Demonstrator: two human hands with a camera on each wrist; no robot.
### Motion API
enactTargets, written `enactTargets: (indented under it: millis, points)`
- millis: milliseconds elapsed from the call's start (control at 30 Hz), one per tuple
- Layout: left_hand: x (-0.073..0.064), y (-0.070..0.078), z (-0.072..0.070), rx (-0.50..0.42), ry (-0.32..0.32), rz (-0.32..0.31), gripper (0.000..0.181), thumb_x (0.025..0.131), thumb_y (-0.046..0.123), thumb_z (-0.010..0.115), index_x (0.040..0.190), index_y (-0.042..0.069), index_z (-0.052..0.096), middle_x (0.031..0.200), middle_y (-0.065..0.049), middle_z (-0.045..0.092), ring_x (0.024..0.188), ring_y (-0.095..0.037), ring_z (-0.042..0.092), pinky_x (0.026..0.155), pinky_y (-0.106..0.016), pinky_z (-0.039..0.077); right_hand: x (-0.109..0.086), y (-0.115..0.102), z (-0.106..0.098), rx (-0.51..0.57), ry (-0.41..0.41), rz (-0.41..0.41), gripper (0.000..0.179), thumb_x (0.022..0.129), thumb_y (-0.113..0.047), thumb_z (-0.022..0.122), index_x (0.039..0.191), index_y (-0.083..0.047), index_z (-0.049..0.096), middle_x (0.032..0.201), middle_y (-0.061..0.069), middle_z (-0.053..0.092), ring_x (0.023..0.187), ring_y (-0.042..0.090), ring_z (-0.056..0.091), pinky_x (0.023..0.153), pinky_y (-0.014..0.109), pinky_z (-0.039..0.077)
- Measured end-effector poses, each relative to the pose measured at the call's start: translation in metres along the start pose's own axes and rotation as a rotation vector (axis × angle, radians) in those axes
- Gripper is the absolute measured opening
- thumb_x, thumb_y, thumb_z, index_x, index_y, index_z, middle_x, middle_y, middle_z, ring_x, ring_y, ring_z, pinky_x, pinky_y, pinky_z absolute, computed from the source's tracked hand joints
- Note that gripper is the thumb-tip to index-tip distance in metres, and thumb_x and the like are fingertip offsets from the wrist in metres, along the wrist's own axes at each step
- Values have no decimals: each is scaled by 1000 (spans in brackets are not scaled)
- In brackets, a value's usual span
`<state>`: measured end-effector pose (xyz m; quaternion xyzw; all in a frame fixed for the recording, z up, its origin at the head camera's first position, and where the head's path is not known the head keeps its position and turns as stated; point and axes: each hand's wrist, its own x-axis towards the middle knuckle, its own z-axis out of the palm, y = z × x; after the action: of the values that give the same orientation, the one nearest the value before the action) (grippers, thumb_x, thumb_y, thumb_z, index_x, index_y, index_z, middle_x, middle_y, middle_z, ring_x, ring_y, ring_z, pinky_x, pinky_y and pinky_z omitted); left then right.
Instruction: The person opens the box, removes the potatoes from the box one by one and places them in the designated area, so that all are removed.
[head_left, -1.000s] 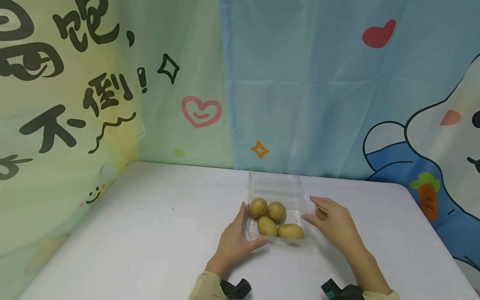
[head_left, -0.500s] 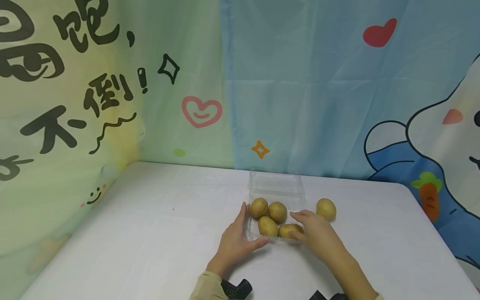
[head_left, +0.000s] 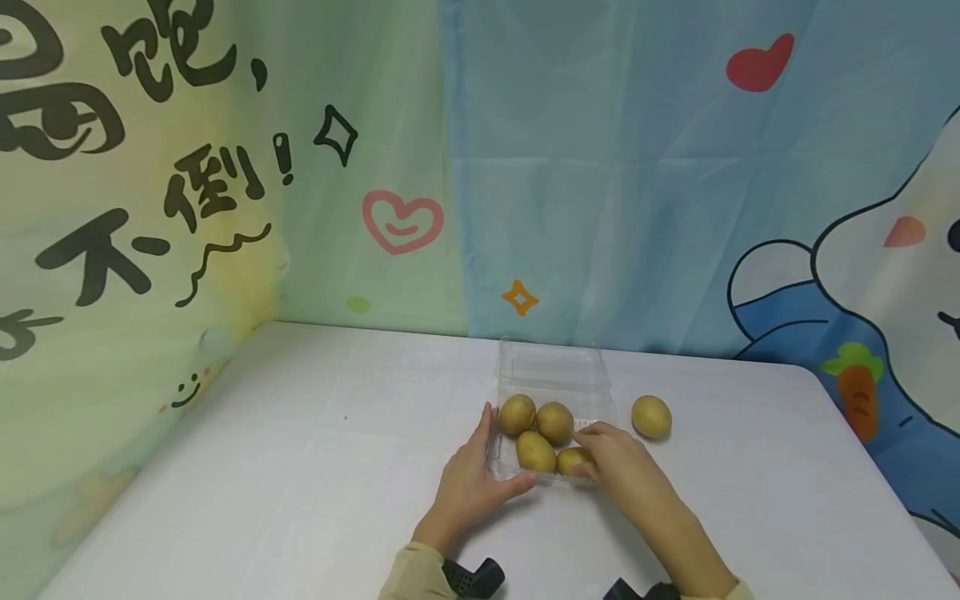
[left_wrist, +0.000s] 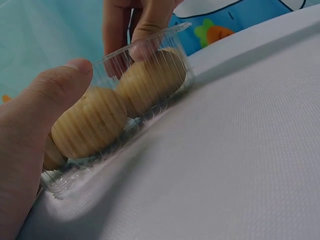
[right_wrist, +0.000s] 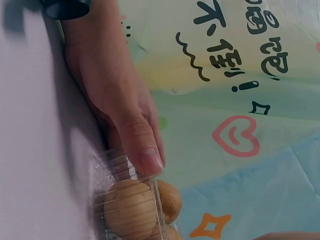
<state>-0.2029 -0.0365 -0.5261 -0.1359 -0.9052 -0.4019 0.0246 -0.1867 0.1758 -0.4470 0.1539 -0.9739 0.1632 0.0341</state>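
A clear plastic clamshell box (head_left: pixel 504 473) lies with its lid (head_left: pixel 553 365) folded back, several potatoes inside. My left hand (head_left: pixel 468 487) grips its near left corner, fingers along the left wall and thumb at the front rim. My right hand (head_left: pixel 628 467) reaches in over the right side and pinches the front right potato (head_left: pixel 572 461). In the left wrist view, the right thumb presses on that potato (left_wrist: pixel 150 82) behind the ribbed wall. Beside it sits another potato (left_wrist: pixel 90 122). In the right wrist view, the left hand (right_wrist: pixel 117 100) has its thumb on the rim.
A single potato (head_left: pixel 651 417) lies on the white table (head_left: pixel 300 467) to the right of the box, just beyond my right hand. Behind the table hangs a printed cloth (head_left: pixel 540 183). Black cameras (head_left: pixel 474 578) sit on both wrists.
My right hand let go of a potato on the table right of the box, then moved left to the front right potato inside. The left hand stays at the box.
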Motion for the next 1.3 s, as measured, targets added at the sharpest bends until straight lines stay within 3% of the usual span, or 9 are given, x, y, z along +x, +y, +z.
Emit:
enactTargets:
  millis: [200, 433, 533, 900, 1167, 1300]
  points:
    - [1, -2, 1, -1, 4, 2, 112, 72, 66, 69, 153, 11, 14, 155, -3, 31, 134, -28, 44, 106, -45, 40, 3, -1, 4, -95, 13, -35, 47, 69, -23, 79, 105, 5, 69, 104, 17, 68, 97, 32, 66, 85, 40, 54]
    - [3, -2, 2, 7, 16, 16, 113, 72, 66, 68, 153, 10, 14, 154, -3, 32, 133, -28, 44, 106, -44, 41, 8, -3, 7, -186, 9, -75, 12, 71, -6, 78, 79, -5, 69, 77, 7, 65, 71, 21, 63, 62, 35, 52]
    - [3, -2, 1, 10, 22, 16, 113, 72, 66, 68, 153, 10, 14, 154, -3, 32, 133, -28, 44, 106, -44, 41, 8, -5, 6, -205, -2, -67, 13, 74, -3, 76, 83, -6, 67, 78, 7, 65, 72, 22, 63, 61, 35, 52]
    - [2, -2, 1, 9, 18, 16, 113, 72, 67, 68, 153, 10, 15, 154, -4, 32, 133, -29, 45, 105, -45, 41, 8, -3, 9, -268, -52, -82, 32, 78, -29, 74, 97, -4, 66, 84, 9, 66, 76, 25, 65, 57, 38, 53]
    - [1, -2, 2, 25, 4, 4, 113, 72, 68, 67, 153, 11, 14, 155, 0, 31, 134, -28, 44, 106, -46, 41, 9, 3, 8, -169, -67, -55, 47, 80, -40, 71, 107, -2, 67, 101, 15, 67, 84, 32, 67, 72, 43, 55]
    - [1, -3, 2, 27, 1, -1, 112, 72, 69, 66, 154, 12, 14, 155, 1, 30, 135, -26, 43, 106, -45, 41, 11, 5, 6, -126, -57, -61, 49, 80, -40, 71, 110, -1, 67, 103, 15, 65, 83, 32, 66, 73, 44, 54]
